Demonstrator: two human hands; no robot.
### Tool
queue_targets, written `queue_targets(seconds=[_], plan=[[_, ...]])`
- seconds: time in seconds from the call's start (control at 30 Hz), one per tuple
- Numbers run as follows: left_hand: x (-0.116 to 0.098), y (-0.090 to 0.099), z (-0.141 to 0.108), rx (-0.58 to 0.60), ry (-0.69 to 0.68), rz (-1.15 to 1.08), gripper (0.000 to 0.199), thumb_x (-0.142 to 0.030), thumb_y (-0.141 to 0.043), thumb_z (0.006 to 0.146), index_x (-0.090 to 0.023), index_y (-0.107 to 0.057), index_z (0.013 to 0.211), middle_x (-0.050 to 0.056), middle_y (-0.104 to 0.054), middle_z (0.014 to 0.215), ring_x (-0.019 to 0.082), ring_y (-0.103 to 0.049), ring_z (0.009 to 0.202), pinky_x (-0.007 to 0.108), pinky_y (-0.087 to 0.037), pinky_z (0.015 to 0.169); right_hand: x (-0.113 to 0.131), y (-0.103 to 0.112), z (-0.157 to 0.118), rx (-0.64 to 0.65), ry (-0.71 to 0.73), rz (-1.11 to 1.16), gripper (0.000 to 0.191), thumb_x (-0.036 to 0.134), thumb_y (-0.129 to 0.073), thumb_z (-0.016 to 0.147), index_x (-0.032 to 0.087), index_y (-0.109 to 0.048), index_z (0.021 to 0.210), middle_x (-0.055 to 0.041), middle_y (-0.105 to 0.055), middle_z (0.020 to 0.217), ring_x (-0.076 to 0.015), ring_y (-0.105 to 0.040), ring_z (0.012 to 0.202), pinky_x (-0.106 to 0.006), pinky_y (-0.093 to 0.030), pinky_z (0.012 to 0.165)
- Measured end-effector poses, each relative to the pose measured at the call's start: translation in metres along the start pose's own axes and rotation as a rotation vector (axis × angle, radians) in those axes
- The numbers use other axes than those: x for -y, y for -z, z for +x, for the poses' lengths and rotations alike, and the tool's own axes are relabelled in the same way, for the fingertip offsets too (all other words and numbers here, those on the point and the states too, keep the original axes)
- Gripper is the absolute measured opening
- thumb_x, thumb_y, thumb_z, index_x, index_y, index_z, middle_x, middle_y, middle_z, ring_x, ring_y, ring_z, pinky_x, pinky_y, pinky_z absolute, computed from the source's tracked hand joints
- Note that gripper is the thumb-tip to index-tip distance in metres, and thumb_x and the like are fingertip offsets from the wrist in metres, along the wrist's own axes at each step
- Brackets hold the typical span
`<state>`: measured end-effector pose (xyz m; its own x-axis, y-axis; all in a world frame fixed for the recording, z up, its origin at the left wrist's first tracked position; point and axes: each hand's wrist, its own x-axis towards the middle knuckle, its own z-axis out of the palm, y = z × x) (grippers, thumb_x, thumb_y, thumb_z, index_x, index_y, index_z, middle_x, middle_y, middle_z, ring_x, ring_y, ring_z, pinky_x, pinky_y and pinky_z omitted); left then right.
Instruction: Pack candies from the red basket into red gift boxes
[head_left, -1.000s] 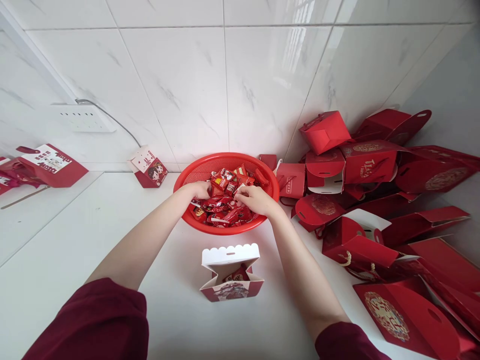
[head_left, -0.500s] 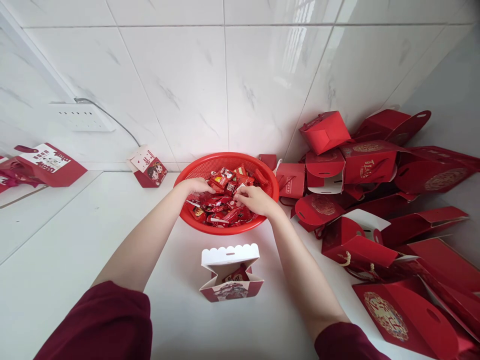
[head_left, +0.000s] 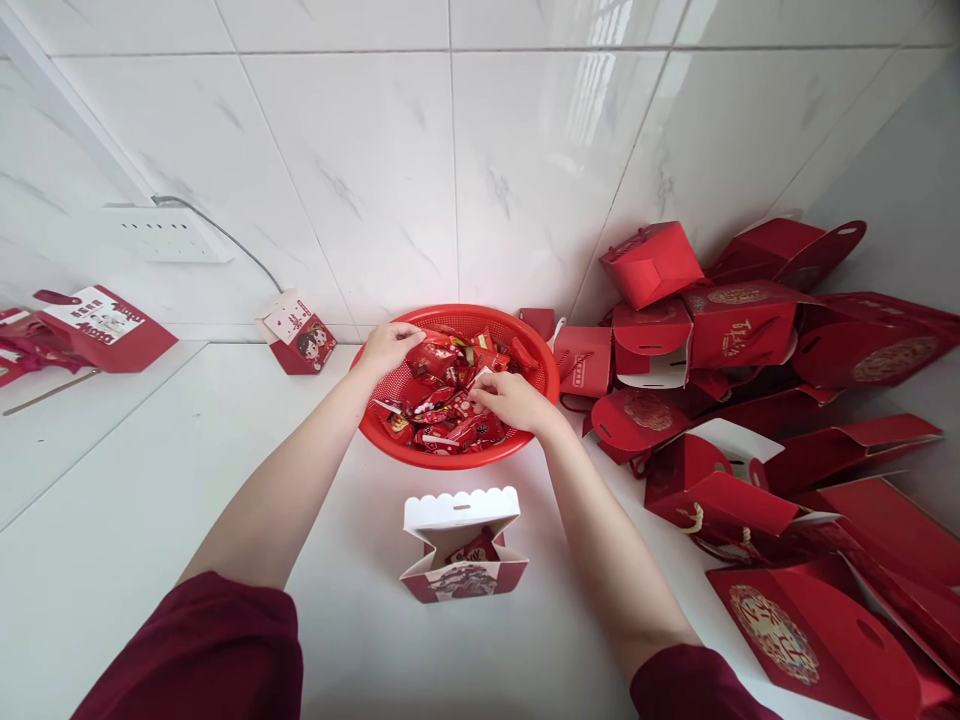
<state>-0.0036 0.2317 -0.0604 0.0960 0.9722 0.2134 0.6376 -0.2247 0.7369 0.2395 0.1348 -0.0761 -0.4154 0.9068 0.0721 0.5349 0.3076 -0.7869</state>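
A red plastic basket (head_left: 457,462) with a perforated wall holds many red-wrapped candies (head_left: 442,405). Over its left rim, my left hand (head_left: 391,347) is closed, with a red-wrapped candy (head_left: 437,339) at its fingertips. My right hand (head_left: 516,398) reaches in over the right side, thumb and fingers pinched on a wrapped candy among the others; the fingers partly cover it. In front of the basket, between my forearms, stands a small paper gift box (head_left: 463,582) with its top open and a white scalloped flap raised. A red packet (head_left: 476,548) lies inside it.
A heap of red gift boxes (head_left: 739,330) fills the right side against the wall. One small printed box (head_left: 300,335) stands at the back left, and another red box (head_left: 112,325) farther left. A socket panel (head_left: 169,237) with a cable is on the tiled wall.
My left hand has lifted from among the candies and moved back towards the basket's far left rim, with a red-wrapped candy at its fingertips. My right hand has barely moved.
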Motion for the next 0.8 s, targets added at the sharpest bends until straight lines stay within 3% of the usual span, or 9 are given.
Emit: queue_targets(seconds=[0.13, 0.33, 0.53, 0.67, 0.8], plan=[[0.004, -0.003, 0.002, -0.036, -0.049, -0.052, 0.033, -0.038, -0.054, 0.089, -0.012, -0.072, 0.099, 0.009, -0.075, 0.087, 0.021, -0.07, 0.081, 0.031, -0.054, 0.08, 0.0, 0.0, 0.0, 0.003, -0.002, -0.009, 0.02, 0.026, -0.052, 0.093, 0.02, -0.066, 0.08, -0.0025, -0.074, 0.081, -0.017, -0.067, 0.08, -0.026, -0.047, 0.076], [0.01, -0.01, 0.0, 0.068, -0.114, -0.007, 0.044, -0.023, -0.058, 0.083, -0.018, -0.053, 0.127, 0.01, -0.069, 0.119, 0.017, -0.068, 0.102, 0.03, -0.053, 0.091, 0.001, 0.0, -0.001, 0.004, 0.001, -0.026, 0.021, 0.027, -0.052, 0.093, 0.02, -0.065, 0.08, -0.0019, -0.074, 0.081, -0.0163, -0.067, 0.08, -0.025, -0.046, 0.076], [0.018, -0.01, -0.003, 0.347, -0.062, 0.292, 0.015, -0.017, -0.063, 0.069, -0.018, -0.068, 0.084, 0.004, -0.074, 0.087, 0.021, -0.069, 0.087, 0.029, -0.053, 0.084, 0.002, 0.0, -0.002, 0.004, 0.002, -0.048, 0.021, 0.027, -0.051, 0.094, 0.02, -0.065, 0.08, -0.0016, -0.074, 0.081, -0.016, -0.067, 0.079, -0.025, -0.046, 0.074], [0.022, -0.013, -0.002, 0.518, -0.005, 0.46, 0.045, -0.016, -0.069, 0.059, -0.022, -0.068, 0.104, 0.004, -0.075, 0.101, 0.023, -0.069, 0.093, 0.025, -0.052, 0.081, 0.002, -0.001, -0.002, 0.012, 0.007, -0.056, 0.021, 0.027, -0.05, 0.094, 0.02, -0.065, 0.081, -0.0013, -0.074, 0.081, -0.0157, -0.067, 0.079, -0.025, -0.045, 0.075], [0.018, -0.018, -0.001, 0.633, 0.039, 0.578, 0.07, -0.016, -0.069, 0.06, -0.022, -0.059, 0.128, 0.008, -0.074, 0.107, 0.026, -0.07, 0.093, 0.027, -0.052, 0.079, 0.002, -0.001, -0.002, 0.019, 0.013, -0.066, 0.021, 0.025, -0.05, 0.094, 0.02, -0.065, 0.081, -0.0015, -0.074, 0.081, -0.0153, -0.067, 0.078, -0.025, -0.045, 0.075]])
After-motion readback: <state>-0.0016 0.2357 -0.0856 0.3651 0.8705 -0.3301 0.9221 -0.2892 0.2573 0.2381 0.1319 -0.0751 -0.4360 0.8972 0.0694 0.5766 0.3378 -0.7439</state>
